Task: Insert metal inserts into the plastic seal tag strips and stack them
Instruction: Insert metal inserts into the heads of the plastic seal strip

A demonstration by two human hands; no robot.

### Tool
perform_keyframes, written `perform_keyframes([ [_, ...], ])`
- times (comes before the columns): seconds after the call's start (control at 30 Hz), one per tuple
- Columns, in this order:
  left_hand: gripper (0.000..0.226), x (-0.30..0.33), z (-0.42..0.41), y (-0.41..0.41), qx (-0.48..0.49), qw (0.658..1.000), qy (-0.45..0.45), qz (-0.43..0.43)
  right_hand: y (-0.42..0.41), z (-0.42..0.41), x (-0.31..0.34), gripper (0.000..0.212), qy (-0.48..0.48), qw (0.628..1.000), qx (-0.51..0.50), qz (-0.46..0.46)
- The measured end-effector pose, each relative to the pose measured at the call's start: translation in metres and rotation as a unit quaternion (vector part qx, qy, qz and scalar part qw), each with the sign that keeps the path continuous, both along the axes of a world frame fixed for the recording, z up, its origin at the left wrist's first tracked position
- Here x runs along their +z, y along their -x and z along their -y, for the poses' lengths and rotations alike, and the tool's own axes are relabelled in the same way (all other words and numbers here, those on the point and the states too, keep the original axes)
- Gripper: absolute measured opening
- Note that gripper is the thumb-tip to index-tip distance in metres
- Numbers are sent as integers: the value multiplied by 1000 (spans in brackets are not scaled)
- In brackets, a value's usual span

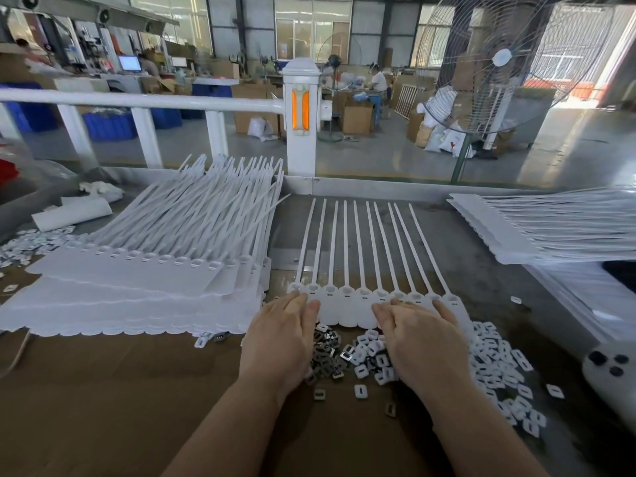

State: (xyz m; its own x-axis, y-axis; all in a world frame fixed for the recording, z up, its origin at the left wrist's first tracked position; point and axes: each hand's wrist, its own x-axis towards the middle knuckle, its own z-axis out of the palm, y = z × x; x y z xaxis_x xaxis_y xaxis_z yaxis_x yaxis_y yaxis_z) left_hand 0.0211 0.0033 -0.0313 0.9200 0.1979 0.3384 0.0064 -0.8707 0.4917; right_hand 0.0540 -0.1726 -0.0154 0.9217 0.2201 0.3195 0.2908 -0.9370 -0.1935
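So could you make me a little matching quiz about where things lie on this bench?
Things:
1. big stack
2. single strip
3. inserts
4. fanned stack

Places:
A. far right of the bench
B. under both hands' fingertips
C. left of the bench
D. loose pile between the wrists

Pairs: 1-C, 2-B, 3-D, 4-A. The left hand and right hand lie flat on the strip.

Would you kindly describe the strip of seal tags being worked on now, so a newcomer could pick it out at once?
Start at the white fence post with the orange reflector, then come straight down to the table. The strip lies flat and alone there, its ten tails fanned toward the post, with the left hand and right hand resting on its tag end. Unlike the stacks at left and right, it is a single layer.
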Motion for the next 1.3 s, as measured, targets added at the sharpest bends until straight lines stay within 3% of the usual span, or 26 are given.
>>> perform_keyframes([
  [0.17, 45, -1, -1, 0, -8, 1000, -16, -1, 8, -7, 1, 19, -31, 994, 57, 88],
  [0.23, 45, -2, -1, -2, -12, 999, -28, -8, 10, -12, -1, 17, -59, 984, 103, 131],
  [0.43, 46, -7, -1, -3, -32, 995, -91, -36, 17, -20, 0, 8, -50, 975, 199, 84],
  [0.67, 45, -6, -1, -3, -37, 991, -112, -58, 15, -22, -2, 20, -37, 979, 197, 42],
  [0.8, 44, -5, 0, -2, -36, 992, -103, -60, 14, -22, -4, 14, -59, 979, 190, 42],
  [1.0, 41, 0, 1, -2, -35, 996, -57, -53, 9, -17, 2, 3, -143, 980, 126, 58],
  [1.3, 25, 25, 2, -26, -29, 999, 26, -14, -18, -17, 20, 2, -181, 979, 85, 37],
])
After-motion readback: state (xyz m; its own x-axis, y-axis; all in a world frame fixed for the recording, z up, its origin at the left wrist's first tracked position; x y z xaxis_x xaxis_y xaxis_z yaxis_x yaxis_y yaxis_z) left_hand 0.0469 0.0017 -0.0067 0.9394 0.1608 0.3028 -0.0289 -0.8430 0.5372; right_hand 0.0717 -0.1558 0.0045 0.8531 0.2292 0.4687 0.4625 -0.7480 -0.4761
